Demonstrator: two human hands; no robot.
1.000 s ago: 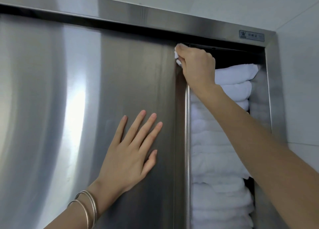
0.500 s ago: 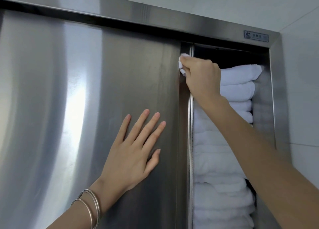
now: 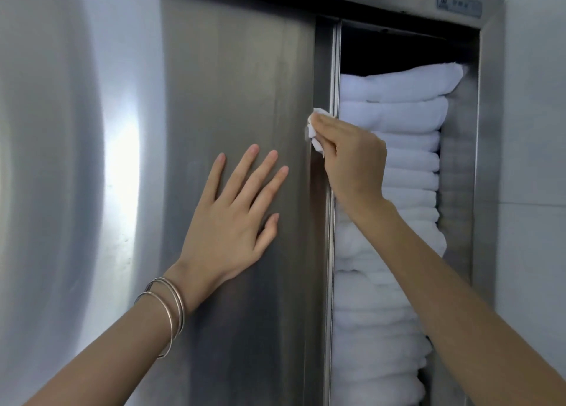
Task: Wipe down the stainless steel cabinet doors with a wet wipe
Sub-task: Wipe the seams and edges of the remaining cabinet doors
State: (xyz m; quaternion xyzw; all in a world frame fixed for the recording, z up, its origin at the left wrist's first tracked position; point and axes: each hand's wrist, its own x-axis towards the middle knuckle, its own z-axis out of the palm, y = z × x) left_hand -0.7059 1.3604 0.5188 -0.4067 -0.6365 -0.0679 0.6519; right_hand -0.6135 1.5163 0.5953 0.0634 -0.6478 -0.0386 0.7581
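A stainless steel sliding cabinet door [image 3: 232, 75] fills the left and middle of the head view, slid partly open. My left hand [image 3: 235, 219] lies flat on it with fingers spread, bracelets on the wrist. My right hand [image 3: 352, 157] pinches a crumpled white wet wipe [image 3: 314, 130] against the door's right vertical edge [image 3: 323, 69], about a third of the way down. Most of the wipe is hidden under my fingers.
Behind the open gap stands a tall stack of folded white towels [image 3: 395, 105] inside the cabinet. The steel frame [image 3: 490, 130] runs up the right side, with a small label plate [image 3: 458, 5] on the top rail. A white tiled wall [image 3: 536, 130] lies further right.
My right hand has slid the wipe down the door edge from the top corner. The view tilted down slightly. My left hand stays flat on the door.
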